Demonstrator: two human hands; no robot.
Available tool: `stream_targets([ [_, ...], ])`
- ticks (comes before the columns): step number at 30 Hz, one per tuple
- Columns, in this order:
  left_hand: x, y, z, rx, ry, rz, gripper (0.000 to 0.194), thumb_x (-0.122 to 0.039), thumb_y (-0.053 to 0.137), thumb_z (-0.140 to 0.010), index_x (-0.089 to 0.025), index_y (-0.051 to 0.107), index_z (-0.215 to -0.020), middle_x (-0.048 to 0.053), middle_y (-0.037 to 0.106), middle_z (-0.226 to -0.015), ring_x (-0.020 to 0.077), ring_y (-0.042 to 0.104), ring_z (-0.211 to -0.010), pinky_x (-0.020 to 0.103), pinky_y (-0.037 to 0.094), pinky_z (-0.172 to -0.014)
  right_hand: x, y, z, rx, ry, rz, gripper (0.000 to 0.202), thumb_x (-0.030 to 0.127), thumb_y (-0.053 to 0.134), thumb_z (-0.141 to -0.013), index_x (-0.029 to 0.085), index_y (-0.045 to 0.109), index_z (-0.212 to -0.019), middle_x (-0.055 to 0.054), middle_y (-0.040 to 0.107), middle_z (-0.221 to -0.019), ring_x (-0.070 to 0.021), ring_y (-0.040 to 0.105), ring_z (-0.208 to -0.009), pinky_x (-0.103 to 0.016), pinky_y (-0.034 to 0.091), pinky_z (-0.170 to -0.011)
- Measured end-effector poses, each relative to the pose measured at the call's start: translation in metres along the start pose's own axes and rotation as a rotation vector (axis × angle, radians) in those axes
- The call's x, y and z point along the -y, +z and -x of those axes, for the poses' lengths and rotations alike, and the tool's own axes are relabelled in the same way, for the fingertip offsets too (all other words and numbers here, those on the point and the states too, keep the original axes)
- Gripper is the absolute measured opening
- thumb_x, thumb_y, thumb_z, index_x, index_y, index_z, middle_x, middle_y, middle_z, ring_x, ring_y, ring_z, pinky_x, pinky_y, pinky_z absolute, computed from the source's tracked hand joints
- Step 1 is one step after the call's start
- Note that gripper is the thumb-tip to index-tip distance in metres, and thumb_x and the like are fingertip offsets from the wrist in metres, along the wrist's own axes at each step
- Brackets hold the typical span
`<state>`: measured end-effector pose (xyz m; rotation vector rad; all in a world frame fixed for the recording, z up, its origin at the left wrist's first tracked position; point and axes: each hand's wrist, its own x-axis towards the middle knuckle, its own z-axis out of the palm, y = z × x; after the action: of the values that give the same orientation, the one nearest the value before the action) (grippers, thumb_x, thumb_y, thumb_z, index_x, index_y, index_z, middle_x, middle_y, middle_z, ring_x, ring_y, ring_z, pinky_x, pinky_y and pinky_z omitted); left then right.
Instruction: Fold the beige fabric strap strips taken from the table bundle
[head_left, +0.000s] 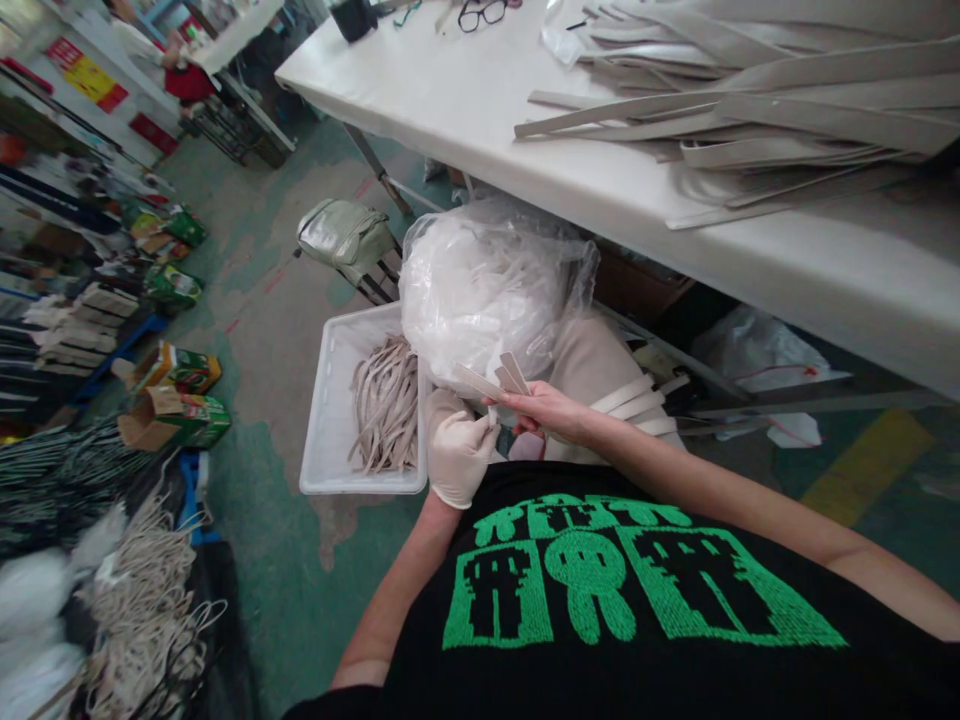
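Observation:
My left hand, in a white glove, is closed in a pinch at the near end of a small pale piece; what exactly sits between its fingertips is too small to tell. Bare and just to the right, my right hand grips flat beige strips, whose ends fan out above the fingers. Both hands are close together over my lap. Right beyond them a clear plastic bag holds white pieces. More pale strips lie across my right thigh.
A white bin with beige strips stands at the left of my legs. Behind it is a green-cushioned stool. The white table carries piled strips and glasses. Cartons and cord bundles line the far left; a person is partly visible at upper left.

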<state>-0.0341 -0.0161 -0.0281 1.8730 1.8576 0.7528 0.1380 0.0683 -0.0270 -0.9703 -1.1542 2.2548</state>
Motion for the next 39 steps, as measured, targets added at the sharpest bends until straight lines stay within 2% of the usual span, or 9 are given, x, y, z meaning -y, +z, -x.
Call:
stream_targets([
  [2,-0.001,0.0,0.003,0.017,-0.155,0.156,0.021,-0.038,0.073,-0.081,-0.027,0.08,-0.098,0.004,0.071,-0.072,0.0209,0.065,-0.074,0.036,0.05,-0.087,0.004,0.005,-0.003,-0.059,-0.013,0.045,0.046,0.058,0.076,-0.075,0.014,0.076,-0.09,0.008,0.044,-0.046,-0.0063,0.033,-0.043,-0.024,0.046,-0.051],
  [6,-0.003,-0.001,0.003,0.064,-0.459,0.67,0.045,-0.04,0.08,-0.072,-0.02,0.076,-0.112,0.0,0.071,-0.071,0.0166,0.063,-0.066,0.031,0.051,-0.074,0.022,0.007,-0.013,-0.199,-0.111,0.084,0.035,0.048,0.076,-0.075,0.014,0.074,-0.081,-0.003,0.067,-0.07,-0.006,0.038,-0.048,-0.022,0.042,-0.047],
  [12,-0.006,-0.009,-0.003,0.089,-0.564,1.061,0.052,-0.043,0.085,-0.065,-0.016,0.074,-0.108,0.002,0.074,-0.073,0.0168,0.068,-0.071,0.034,0.053,-0.084,0.054,-0.002,-0.026,-0.308,-0.215,0.115,0.025,0.038,0.072,-0.08,0.014,0.075,-0.086,-0.006,0.074,-0.087,-0.0052,0.038,-0.05,-0.022,0.047,-0.051],
  [21,-0.015,-0.006,-0.015,0.428,-0.538,1.088,0.051,-0.044,0.084,-0.066,-0.012,0.075,-0.105,0.009,0.078,-0.082,0.0224,0.072,-0.081,0.036,0.052,-0.088,0.066,-0.003,-0.029,-0.193,-0.318,0.103,0.03,0.045,0.073,-0.08,0.015,0.074,-0.088,-0.004,0.075,-0.087,-0.0047,0.034,-0.047,-0.022,0.046,-0.052],
  [23,-0.017,-0.003,-0.019,0.352,-0.506,1.049,0.047,-0.044,0.083,-0.067,-0.014,0.075,-0.103,0.01,0.078,-0.095,0.0252,0.072,-0.093,0.039,0.051,-0.095,0.067,-0.004,-0.028,-0.216,-0.322,0.101,0.031,0.045,0.074,-0.078,0.015,0.074,-0.087,-0.004,0.075,-0.086,-0.0047,0.035,-0.048,-0.022,0.046,-0.051],
  [27,-0.016,-0.003,-0.024,-0.007,-0.363,0.801,0.044,-0.043,0.078,-0.076,-0.019,0.072,-0.112,0.009,0.073,-0.12,0.0258,0.064,-0.117,0.039,0.044,-0.109,0.068,-0.001,-0.028,-0.301,-0.339,0.122,0.03,0.044,0.074,-0.078,0.015,0.074,-0.085,-0.005,0.074,-0.084,-0.0064,0.043,-0.052,-0.021,0.045,-0.051],
  [29,-0.015,-0.004,-0.025,-0.076,-0.303,0.682,0.045,-0.042,0.076,-0.077,-0.02,0.072,-0.116,0.008,0.072,-0.123,0.0254,0.062,-0.121,0.038,0.042,-0.11,0.069,0.001,-0.027,-0.308,-0.343,0.134,0.03,0.044,0.073,-0.079,0.014,0.074,-0.086,-0.005,0.074,-0.084,-0.0075,0.047,-0.055,-0.021,0.046,-0.05],
  [35,-0.015,0.003,-0.025,0.077,-0.449,0.768,0.027,-0.04,0.079,-0.071,-0.018,0.078,-0.086,0.005,0.077,-0.089,0.0212,0.068,-0.088,0.034,0.052,-0.089,0.068,0.001,-0.024,-0.294,-0.341,0.135,0.029,0.042,0.073,-0.08,0.014,0.074,-0.087,-0.006,0.074,-0.087,-0.0074,0.048,-0.055,-0.022,0.047,-0.052],
  [39,-0.016,0.004,-0.023,0.136,-0.518,0.857,0.029,-0.042,0.084,-0.062,-0.018,0.078,-0.077,0.003,0.076,-0.08,0.0185,0.065,-0.079,0.032,0.052,-0.082,0.067,-0.005,-0.025,-0.307,-0.334,0.092,0.031,0.044,0.073,-0.079,0.014,0.074,-0.088,-0.005,0.074,-0.087,-0.006,0.043,-0.052,-0.021,0.045,-0.051],
])
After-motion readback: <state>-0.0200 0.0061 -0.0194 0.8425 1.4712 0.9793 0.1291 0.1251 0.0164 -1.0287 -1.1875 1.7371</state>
